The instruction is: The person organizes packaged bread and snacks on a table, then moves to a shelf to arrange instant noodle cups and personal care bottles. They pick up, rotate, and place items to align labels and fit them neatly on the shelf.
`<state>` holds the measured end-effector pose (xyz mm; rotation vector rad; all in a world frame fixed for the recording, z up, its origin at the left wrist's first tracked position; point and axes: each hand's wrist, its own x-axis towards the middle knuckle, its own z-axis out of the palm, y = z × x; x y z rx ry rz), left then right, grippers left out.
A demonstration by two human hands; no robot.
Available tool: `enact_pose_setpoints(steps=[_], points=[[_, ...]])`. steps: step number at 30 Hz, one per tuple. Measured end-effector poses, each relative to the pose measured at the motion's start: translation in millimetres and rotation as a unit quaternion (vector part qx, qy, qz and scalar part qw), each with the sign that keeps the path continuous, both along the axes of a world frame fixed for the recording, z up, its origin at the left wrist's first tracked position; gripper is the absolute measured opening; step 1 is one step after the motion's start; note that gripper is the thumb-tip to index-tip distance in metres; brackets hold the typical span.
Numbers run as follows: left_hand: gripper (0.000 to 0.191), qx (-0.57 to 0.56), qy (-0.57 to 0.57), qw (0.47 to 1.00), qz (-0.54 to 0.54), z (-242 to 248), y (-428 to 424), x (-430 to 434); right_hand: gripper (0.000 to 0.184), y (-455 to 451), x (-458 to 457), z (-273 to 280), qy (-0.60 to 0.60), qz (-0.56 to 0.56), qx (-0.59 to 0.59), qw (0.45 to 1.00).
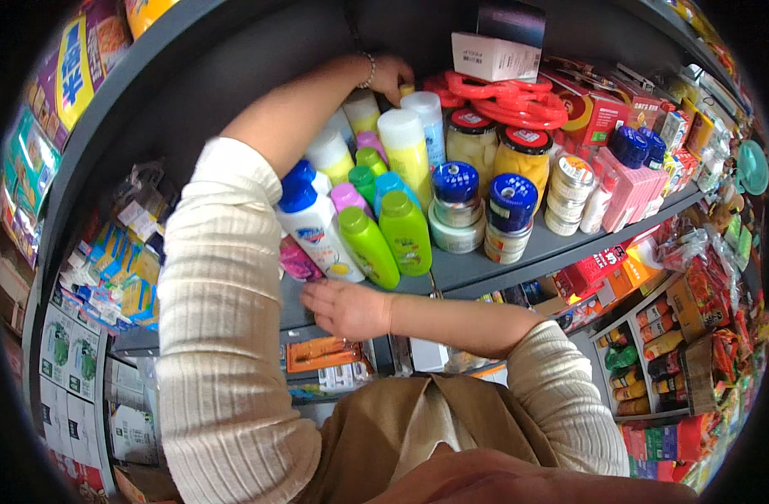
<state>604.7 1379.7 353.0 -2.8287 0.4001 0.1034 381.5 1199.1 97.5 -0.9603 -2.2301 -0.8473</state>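
My left hand (391, 77) reaches to the back of the dark shelf, its fingers at a small yellow-capped bottle (407, 92); whether they grip it is unclear. My right hand (345, 310) lies at the shelf's front edge, below the bottles, fingers pointing left and fingertips near a pink package (301, 259). Between the hands, bottles stand close together: a white bottle with a blue cap (318, 230), green bottles (404, 236), purple-capped bottles (348, 198) and yellow bottles with white caps (404, 142). A pale blue bottle (427, 120) stands beside them at the back.
Right of the bottles are glass fruit jars (520, 157), blue-lidded jars (512, 201), stacked small tins (569, 192) and pink boxes (630, 186). Red plastic rings (504, 101) lie behind, under a white box (495, 57). Blue and yellow packets (114, 255) are at left; a lower shelf holds an orange package (321, 354).
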Motion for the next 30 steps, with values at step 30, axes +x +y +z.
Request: enact_pose_setpoints(steps=[30], points=[[0.042, 0.099, -0.485, 0.858, -0.139, 43, -15, -240, 0.061, -180, 209, 151, 0.444, -0.225, 0.417, 0.761]])
